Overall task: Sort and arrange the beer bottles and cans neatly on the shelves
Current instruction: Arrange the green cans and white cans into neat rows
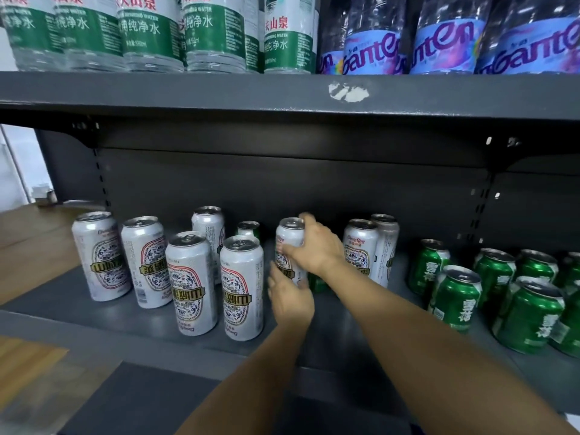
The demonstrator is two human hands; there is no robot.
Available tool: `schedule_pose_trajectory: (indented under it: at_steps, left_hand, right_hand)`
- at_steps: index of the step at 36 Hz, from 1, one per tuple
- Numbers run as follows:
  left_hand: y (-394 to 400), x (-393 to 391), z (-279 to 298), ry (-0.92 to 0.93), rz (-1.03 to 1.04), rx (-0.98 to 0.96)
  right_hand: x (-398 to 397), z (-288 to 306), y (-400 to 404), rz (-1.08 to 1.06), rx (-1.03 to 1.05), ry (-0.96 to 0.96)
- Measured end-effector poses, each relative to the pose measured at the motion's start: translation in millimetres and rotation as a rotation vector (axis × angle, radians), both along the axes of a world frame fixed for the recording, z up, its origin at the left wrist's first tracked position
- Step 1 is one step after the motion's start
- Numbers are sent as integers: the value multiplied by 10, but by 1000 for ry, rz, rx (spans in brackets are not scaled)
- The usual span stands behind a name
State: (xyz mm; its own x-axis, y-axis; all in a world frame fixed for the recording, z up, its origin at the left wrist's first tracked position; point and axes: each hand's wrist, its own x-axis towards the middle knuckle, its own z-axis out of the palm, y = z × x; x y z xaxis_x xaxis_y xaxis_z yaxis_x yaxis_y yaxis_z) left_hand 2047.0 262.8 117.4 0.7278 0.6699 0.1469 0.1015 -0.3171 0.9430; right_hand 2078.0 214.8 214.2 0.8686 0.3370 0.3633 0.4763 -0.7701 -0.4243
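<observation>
Hands meet at one tall silver can [289, 246] standing upright near the middle of the lower shelf [131, 312]. The right hand [317, 246] wraps it from the right, thumb across the front of the label and fingers curled over the far side near the rim. The left hand [290, 298] is just below and in front, fingers loosely spread toward the can's base; motion blur hides whether they touch it. To the left of the held can stand six more silver cans: two at the front [191, 282] [241, 287], two further left [100, 255] [146, 262], and one behind them [208, 226]. A small green can [249, 229] peeps out at the back between that group and the held can, and another patch of green [317, 282] shows low under the right wrist. Just right of the right hand, a pair of silver cans [361, 246] [385, 243] stands close together, one behind the other. Well to the right is a cluster of short green cans [458, 296], packed several rows deep. On the upper shelf [219, 92] stand green-labelled water bottles [150, 32] on the left and blue-labelled water bottles [445, 42] on the right.
</observation>
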Motion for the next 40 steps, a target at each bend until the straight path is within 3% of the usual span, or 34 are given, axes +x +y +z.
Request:
schedule_pose_trajectory:
  at_steps: [13,22,25,28,31,33,37,40]
  left_hand:
    - [-225,-149,-121,-33,165,-119]
    - [-252,89,-83,2,-75,46]
    - [-245,186,-42,62,-96,72]
    - [-282,262,-15,111,-127,118]
    - [-340,333,-40,125,-161,112]
    - [-354,361,-63,129,-155,89]
    - [-335,423,-106,136,-144,51]
    - [-325,446,-126,126,-146,25]
  right_hand:
    - [185,-5,457,79,-45,22]
    - [289,220,249,78,-169,76]
    - [340,322,104,-4,-139,-33]
    - [397,310,-25,-64,-407,-163]
    - [464,204,-70,-70,-785,-87]
    - [509,120,-50,-83,-925,-53]
    - [513,72,3,-71,-1023,-137]
    - [496,91,-13,-54,-979,-147]
